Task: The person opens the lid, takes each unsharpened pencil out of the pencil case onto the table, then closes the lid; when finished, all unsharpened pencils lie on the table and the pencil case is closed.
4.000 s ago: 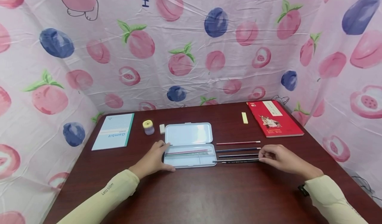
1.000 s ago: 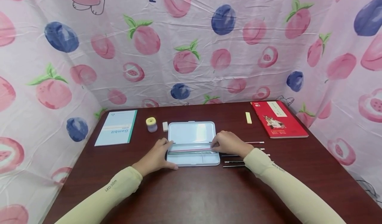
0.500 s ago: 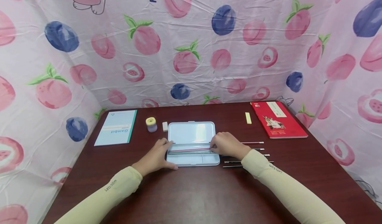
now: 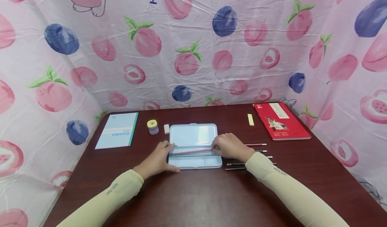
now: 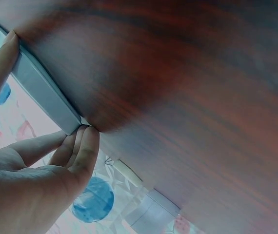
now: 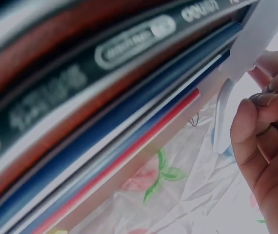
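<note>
An open pale blue pencil case (image 4: 185, 162) lies in the middle of the table, its lid folded back. My left hand (image 4: 155, 159) grips its left end, thumb at the front edge and fingers at the rear corner; the left wrist view shows the case's side (image 5: 46, 92) between them. At the right end of the case, my right hand (image 4: 231, 147) pinches the end of a red pencil (image 4: 191, 151), which slants slightly above a green pencil (image 4: 188, 155) in the rear compartment. In the right wrist view the curled fingertips (image 6: 270, 102) hide the pinched end.
Right of the case lie several pencils (image 4: 255, 144), partly under my right forearm. Behind are a white eraser (image 4: 167, 128), a yellow-topped jar-like thing (image 4: 153, 127) and a small yellow block (image 4: 250, 119). A blue notebook (image 4: 116, 131) lies left, a red book (image 4: 282, 122) right.
My right hand has left a black pencil on the table at the right and moved left into the case. Just now the red pencil's right end has risen slightly. The left hand stays put.
</note>
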The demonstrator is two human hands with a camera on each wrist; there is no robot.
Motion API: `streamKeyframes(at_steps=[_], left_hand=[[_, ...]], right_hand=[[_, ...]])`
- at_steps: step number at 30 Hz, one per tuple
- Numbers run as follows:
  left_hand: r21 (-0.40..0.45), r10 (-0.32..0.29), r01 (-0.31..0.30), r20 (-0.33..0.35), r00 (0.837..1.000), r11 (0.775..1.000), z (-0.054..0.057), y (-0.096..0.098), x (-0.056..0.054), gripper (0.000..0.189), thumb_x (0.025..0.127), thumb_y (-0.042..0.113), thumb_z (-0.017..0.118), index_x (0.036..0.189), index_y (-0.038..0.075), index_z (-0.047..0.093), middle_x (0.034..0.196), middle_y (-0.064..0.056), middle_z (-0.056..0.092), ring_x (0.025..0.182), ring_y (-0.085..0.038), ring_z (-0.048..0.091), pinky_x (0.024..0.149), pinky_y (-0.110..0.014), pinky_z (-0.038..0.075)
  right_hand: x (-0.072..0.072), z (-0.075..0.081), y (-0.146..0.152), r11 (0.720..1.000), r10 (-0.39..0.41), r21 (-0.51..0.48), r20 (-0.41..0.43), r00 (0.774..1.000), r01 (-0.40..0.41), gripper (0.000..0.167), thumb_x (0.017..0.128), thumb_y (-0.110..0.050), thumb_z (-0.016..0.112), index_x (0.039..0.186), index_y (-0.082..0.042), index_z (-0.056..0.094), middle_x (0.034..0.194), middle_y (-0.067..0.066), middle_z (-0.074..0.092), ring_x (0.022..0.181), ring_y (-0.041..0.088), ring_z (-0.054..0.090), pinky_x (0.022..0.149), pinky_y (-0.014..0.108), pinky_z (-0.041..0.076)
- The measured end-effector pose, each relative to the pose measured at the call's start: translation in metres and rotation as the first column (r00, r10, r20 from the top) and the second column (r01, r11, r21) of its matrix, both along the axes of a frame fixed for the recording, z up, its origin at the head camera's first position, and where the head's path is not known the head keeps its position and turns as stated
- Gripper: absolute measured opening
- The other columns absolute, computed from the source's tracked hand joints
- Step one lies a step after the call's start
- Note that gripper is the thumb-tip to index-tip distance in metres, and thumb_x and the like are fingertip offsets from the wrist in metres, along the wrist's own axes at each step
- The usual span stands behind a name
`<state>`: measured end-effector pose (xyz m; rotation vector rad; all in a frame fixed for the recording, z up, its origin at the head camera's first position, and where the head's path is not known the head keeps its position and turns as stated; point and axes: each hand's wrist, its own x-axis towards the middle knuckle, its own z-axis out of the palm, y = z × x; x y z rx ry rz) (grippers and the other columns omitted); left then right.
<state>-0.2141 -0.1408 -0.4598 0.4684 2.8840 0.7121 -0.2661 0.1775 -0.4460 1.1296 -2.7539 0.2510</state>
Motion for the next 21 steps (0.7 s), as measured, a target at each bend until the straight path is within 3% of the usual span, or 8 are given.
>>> streamKeyframes(at_steps=[10,15,21], left_hand=[[0.004,0.0,0.0,0.009,1.0,1.0,-0.002,-0.001,-0.001,0.105,0.074,0.05,0.097,0.159,0.008,0.05,0.142,-0.012,0.056,0.126,-0.025,0.05,0.111,-0.043,0.055],[-0.003,0.0,0.0,0.009,1.0,1.0,-0.003,-0.001,-0.001,0.105,0.074,0.05,0.097,0.159,0.007,0.05,0.143,-0.013,0.056,0.127,-0.025,0.05,0.112,-0.043,0.055],[-0.007,-0.003,0.003,-0.006,1.0,1.0,-0.002,0.0,0.0,0.104,0.074,0.05,0.097,0.157,0.007,0.052,0.141,-0.012,0.056,0.125,-0.025,0.05,0.111,-0.043,0.055]], right_hand=[[0.001,0.006,0.017,0.999,0.036,-0.017,-0.152,0.988,-0.039,0.008,0.087,-0.011,0.086,0.093,-0.014,0.083,0.086,-0.001,0.079,0.072,0.012,0.071,0.069,0.032,0.062],[0.003,0.008,0.035,0.998,0.009,-0.058,-0.13,0.992,-0.017,0.014,0.085,-0.013,0.089,0.097,-0.012,0.082,0.089,0.0,0.079,0.072,0.011,0.07,0.071,0.031,0.063],[0.004,0.009,0.06,0.993,-0.036,-0.117,-0.067,0.997,0.028,0.015,0.085,-0.013,0.09,0.095,-0.015,0.079,0.085,-0.004,0.075,0.067,0.003,0.058,0.067,0.026,0.057]])
